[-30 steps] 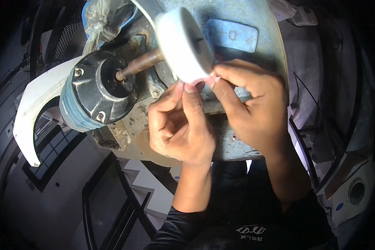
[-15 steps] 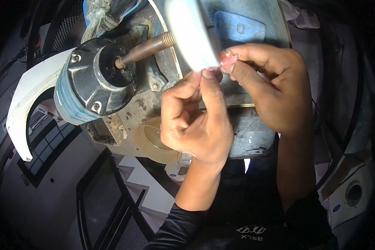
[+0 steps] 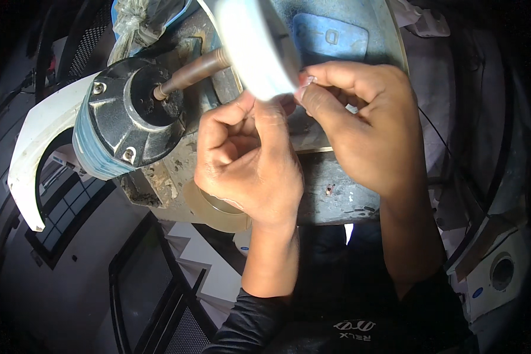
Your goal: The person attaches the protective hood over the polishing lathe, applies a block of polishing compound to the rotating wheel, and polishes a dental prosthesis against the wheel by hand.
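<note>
A white buffing wheel, blurred as it spins, sits on the brown threaded shaft of a black and blue motor. Just below the wheel's lower rim, my left hand is closed, thumb and fingers pinching one end of a small pink piece that looks like a partial denture. At the wheel's right side, my right hand pinches the other end, where a clear, shiny edge shows. Fingers and wheel hide most of the piece. It appears to touch the wheel, though the contact is hidden.
Behind the wheel lies a blue pan with a flat blue plate in it. A knotted plastic bag is at the back left. A tan round dish sits by my left wrist, at the worn bench's front edge.
Both hands have shifted left with the denture, and less of its pink surface shows. The whole view has also moved slightly. Both pinches hold.
</note>
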